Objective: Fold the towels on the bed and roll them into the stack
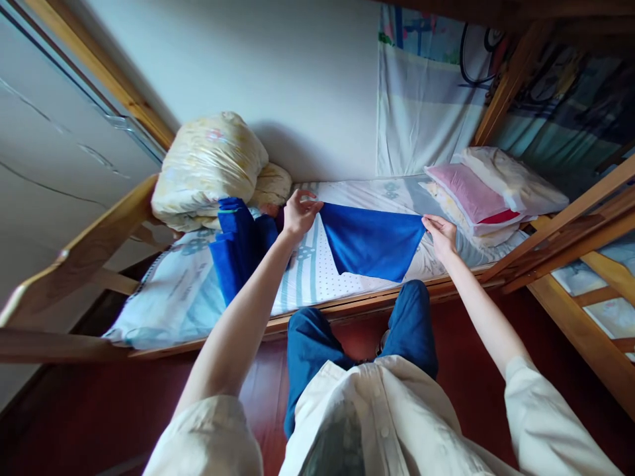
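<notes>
A plain blue cloth is stretched between my two hands above the bed, its top edge nearly straight and its lower edge hanging free. My left hand pinches the upper left corner. At the upper right corner, my right hand is closed on the cloth between thumb and fingers. To the left of my left forearm, more folded blue cloths lie in a pile on the bed, partly hidden behind that arm.
A bundled pale yellow quilt sits at the bed's left end. Pink and white bedding is stacked at the right. The patterned mattress rests in a wooden bunk frame. A printed curtain hangs on the wall.
</notes>
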`<act>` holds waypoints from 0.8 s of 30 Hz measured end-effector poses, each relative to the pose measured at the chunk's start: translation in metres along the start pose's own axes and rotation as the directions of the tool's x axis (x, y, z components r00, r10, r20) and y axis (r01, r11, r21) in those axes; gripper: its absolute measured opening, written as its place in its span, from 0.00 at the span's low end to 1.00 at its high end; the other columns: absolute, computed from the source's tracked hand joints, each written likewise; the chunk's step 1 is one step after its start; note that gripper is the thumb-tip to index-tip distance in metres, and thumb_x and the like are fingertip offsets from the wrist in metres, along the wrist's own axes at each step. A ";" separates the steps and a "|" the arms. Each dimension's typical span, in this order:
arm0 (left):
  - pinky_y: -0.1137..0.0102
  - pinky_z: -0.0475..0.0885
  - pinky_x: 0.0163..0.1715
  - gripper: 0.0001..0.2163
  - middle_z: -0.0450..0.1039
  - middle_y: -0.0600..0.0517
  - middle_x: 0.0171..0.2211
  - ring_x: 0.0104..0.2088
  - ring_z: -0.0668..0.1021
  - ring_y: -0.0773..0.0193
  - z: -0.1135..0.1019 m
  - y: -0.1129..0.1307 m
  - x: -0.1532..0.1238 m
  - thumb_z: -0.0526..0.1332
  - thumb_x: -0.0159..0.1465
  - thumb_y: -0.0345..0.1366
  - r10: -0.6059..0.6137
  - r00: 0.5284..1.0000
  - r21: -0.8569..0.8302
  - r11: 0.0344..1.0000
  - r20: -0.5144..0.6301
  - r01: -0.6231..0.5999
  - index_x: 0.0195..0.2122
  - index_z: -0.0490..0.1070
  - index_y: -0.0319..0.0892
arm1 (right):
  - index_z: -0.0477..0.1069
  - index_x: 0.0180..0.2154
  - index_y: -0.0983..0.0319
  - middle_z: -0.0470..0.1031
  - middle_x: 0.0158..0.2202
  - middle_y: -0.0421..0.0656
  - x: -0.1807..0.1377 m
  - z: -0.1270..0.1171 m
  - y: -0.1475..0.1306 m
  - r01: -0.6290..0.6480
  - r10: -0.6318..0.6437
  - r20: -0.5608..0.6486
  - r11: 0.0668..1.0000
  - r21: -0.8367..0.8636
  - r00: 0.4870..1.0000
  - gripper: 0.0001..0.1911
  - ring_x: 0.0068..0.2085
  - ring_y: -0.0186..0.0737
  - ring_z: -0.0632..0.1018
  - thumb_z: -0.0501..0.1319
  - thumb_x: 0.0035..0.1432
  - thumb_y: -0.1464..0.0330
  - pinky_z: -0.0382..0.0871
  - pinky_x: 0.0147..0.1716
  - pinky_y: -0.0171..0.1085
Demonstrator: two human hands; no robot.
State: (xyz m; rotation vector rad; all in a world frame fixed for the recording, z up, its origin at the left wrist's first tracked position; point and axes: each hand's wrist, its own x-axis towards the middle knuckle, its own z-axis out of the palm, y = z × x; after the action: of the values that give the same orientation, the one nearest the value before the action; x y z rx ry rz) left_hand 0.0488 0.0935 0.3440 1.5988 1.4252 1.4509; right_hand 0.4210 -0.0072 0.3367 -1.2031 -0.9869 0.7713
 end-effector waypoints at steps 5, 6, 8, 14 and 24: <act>0.70 0.76 0.36 0.22 0.82 0.48 0.34 0.35 0.82 0.60 -0.016 0.012 -0.015 0.72 0.52 0.46 -0.004 1.000 -0.034 0.999 0.025 0.005 0.44 0.77 0.38 | 0.81 0.41 0.62 0.84 0.38 0.47 -0.003 -0.001 -0.009 0.020 -0.019 0.057 0.999 -0.029 0.998 0.29 0.44 0.44 0.82 0.79 0.41 0.50 0.76 0.42 0.39; 0.70 0.76 0.36 0.21 0.82 0.47 0.34 0.35 0.82 0.59 -0.019 0.014 -0.020 0.72 0.52 0.46 -0.004 1.000 -0.047 0.999 0.026 0.005 0.42 0.78 0.37 | 0.82 0.41 0.62 0.84 0.38 0.47 -0.006 -0.003 -0.011 0.014 -0.011 0.073 0.999 -0.039 0.997 0.30 0.44 0.44 0.82 0.79 0.41 0.50 0.76 0.43 0.40; 0.69 0.77 0.37 0.20 0.82 0.46 0.34 0.36 0.83 0.58 -0.025 0.018 -0.031 0.73 0.52 0.46 -0.008 1.000 -0.072 0.997 0.018 0.010 0.40 0.79 0.36 | 0.82 0.43 0.61 0.84 0.38 0.46 -0.013 -0.007 -0.013 -0.008 0.014 0.102 0.999 -0.053 0.995 0.31 0.44 0.44 0.82 0.79 0.41 0.51 0.76 0.45 0.40; 0.66 0.80 0.37 0.25 0.84 0.44 0.35 0.38 0.84 0.53 -0.046 0.027 -0.083 0.78 0.43 0.51 -0.139 0.990 -0.144 0.980 0.005 0.138 0.36 0.82 0.38 | 0.84 0.38 0.60 0.86 0.40 0.46 -0.040 -0.026 -0.016 -0.143 0.152 0.176 0.988 -0.059 0.973 0.30 0.44 0.46 0.84 0.83 0.34 0.52 0.77 0.49 0.43; 0.61 0.83 0.39 0.29 0.85 0.43 0.34 0.40 0.86 0.46 -0.083 0.013 -0.142 0.81 0.35 0.56 -0.420 0.905 -0.136 0.894 0.070 0.426 0.34 0.83 0.42 | 0.86 0.38 0.61 0.86 0.36 0.47 -0.066 -0.035 -0.022 -0.335 0.358 0.301 0.934 -0.126 0.884 0.30 0.39 0.43 0.83 0.84 0.32 0.53 0.75 0.41 0.40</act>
State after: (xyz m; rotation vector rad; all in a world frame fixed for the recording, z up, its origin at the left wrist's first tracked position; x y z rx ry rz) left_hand -0.0039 -0.0621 0.3277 1.1267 1.4905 1.2261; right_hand 0.4269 -0.0849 0.3428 -1.3634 -1.0804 1.2562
